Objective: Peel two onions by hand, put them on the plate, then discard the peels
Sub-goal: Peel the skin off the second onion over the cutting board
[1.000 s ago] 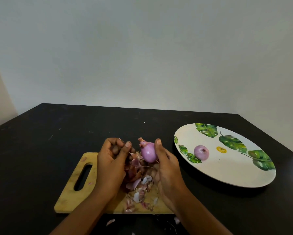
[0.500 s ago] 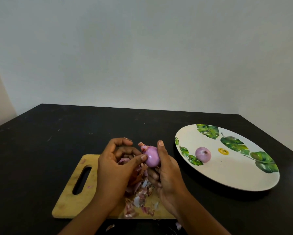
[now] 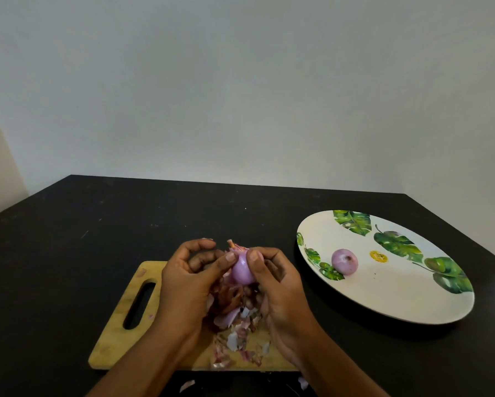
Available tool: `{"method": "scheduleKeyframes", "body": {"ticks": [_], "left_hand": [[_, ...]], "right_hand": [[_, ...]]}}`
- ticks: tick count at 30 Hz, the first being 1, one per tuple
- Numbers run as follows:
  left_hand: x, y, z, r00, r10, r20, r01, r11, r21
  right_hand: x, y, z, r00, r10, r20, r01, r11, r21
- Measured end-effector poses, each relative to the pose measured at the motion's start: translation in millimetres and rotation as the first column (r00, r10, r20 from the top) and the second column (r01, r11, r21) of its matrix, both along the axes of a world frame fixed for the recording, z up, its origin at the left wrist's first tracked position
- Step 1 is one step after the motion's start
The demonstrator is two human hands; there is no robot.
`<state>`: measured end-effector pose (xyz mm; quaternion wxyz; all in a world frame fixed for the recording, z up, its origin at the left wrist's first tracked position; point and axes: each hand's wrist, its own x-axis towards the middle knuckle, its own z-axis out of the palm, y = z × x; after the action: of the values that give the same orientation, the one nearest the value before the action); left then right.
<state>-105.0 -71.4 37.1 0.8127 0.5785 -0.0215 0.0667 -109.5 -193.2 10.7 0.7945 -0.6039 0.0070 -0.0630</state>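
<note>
A purple onion with a bit of dry stem on top is held above the wooden cutting board. My right hand grips it from the right, thumb on its top. My left hand touches its left side with the thumb, fingers curled behind it. A heap of onion peels lies on the board under the hands. A second, peeled onion sits on the white plate with green leaf prints at the right.
The board and plate rest on a black table. Two loose peel scraps lie on the table by its front edge. A plain wall stands behind the table.
My left hand has closed in on the onion, its thumb now against the left side. The right hand has turned the onion slightly and its thumb has slid onto the top.
</note>
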Motion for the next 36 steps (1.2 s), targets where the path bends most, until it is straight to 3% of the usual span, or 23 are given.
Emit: {"method": "scheduleKeyframes", "body": {"ticks": [3, 7, 15, 18, 21, 27, 31, 36], "left_hand": [[2, 1, 0, 0.993, -0.088, -0.080, 0.074, 0.985, -0.157], [3, 2, 1, 0.982, -0.156, -0.101, 0.130, 0.965, -0.226], [1, 1, 0, 0.990, -0.105, -0.094, 0.082, 0.973, -0.214], [0, 0, -2, 0.995, -0.066, -0.077, 0.054, 0.988, -0.147], [1, 1, -4, 0.997, 0.065, -0.034, -0.063, 0.997, 0.041], [-2, -1, 0, 0.964, 0.124, 0.236, -0.195, 0.932, 0.307], [0, 0, -1, 0.955, 0.112, 0.273, -0.197, 0.930, 0.311], [4, 4, -3, 0.959, 0.114, 0.260, -0.176, 0.957, 0.231]], "right_hand": [[1, -1, 0, 0.999, 0.004, 0.034, -0.005, 1.000, 0.016], [1, -3, -2, 0.997, 0.036, 0.061, -0.037, 0.999, 0.007], [-3, -1, -1, 0.979, -0.063, 0.195, 0.119, 0.949, -0.291], [-2, -2, -1, 0.982, -0.095, 0.165, 0.129, 0.969, -0.210], [2, -4, -1, 0.984, -0.084, 0.157, 0.103, 0.988, -0.119], [10, -1, -9, 0.997, -0.070, 0.042, 0.072, 0.996, -0.051], [10, -2, -7, 0.997, -0.037, 0.061, 0.040, 0.998, -0.055], [7, -5, -5, 0.990, -0.018, 0.142, 0.044, 0.983, -0.178]]}}
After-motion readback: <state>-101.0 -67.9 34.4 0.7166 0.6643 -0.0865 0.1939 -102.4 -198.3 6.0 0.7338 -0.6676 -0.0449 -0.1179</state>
